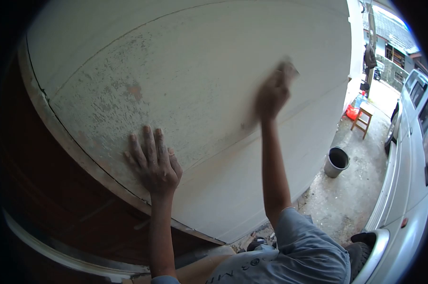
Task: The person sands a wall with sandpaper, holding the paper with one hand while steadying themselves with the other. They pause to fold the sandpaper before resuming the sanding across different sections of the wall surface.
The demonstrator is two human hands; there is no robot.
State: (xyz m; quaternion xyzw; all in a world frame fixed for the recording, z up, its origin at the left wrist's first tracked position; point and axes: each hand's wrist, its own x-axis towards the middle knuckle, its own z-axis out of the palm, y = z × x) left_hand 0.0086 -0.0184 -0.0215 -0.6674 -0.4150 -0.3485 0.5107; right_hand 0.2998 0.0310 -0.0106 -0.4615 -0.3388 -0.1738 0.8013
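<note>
My left hand (157, 163) lies flat on a pale wall (214, 42), fingers spread, holding nothing. Just above its fingertips the paint is worn and flaking over a wide patch (112, 97), with a small reddish-brown spot (135, 91) in it. Farther right and higher, my right hand (274, 94) is closed and smeared by motion against the smoother part of the wall. From its fingers sticks out the corner of a small, thin, flat piece (294, 71); blur and the fingers hide what kind it is.
Dark reddish-brown panelling (72, 189) with a pale frame edge borders the wall at left. To the right, a dark bucket (336, 162) stands on the concrete floor, with a wooden stool (363, 119) and a red bag (352, 112) beyond. A silver vehicle (415, 156) lines the far right.
</note>
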